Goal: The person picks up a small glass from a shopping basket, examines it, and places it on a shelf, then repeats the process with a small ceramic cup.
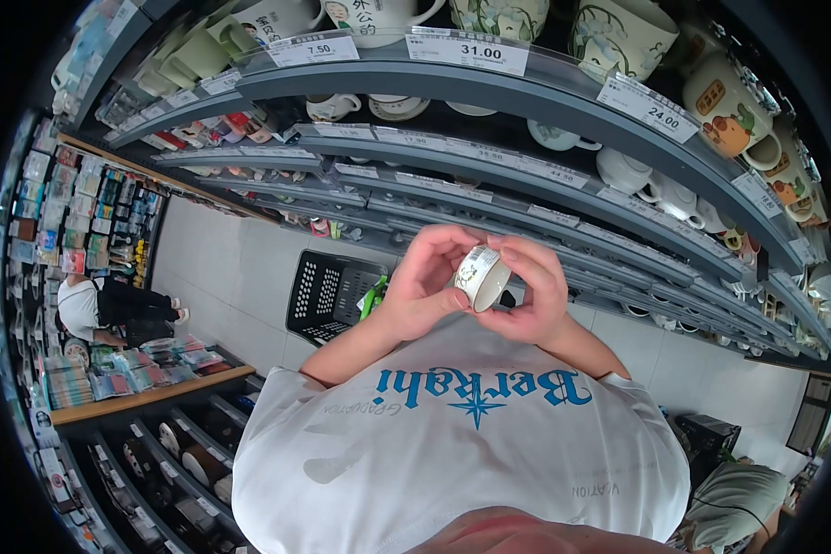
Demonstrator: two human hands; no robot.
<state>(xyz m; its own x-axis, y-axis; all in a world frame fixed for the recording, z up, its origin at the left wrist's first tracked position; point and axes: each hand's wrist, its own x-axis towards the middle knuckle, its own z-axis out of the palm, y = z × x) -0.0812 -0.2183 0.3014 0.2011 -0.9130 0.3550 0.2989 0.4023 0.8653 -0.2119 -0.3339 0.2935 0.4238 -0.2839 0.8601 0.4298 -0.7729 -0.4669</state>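
A small white cup (483, 279) with a floral pattern and a label on its side is tilted between my hands in front of my chest, its opening facing down and to the right. My left hand (427, 282) has its fingers curled round the cup's left side, the thumb at its lower edge. From the right, my right hand (534, 291) holds the rim and upper side with its fingertips.
Shelves of mugs with price tags (467, 50) curve across the top and right. A black basket (328, 294) stands on the floor at left centre, with something green in it. A person (83, 309) is beside a display of packets at far left.
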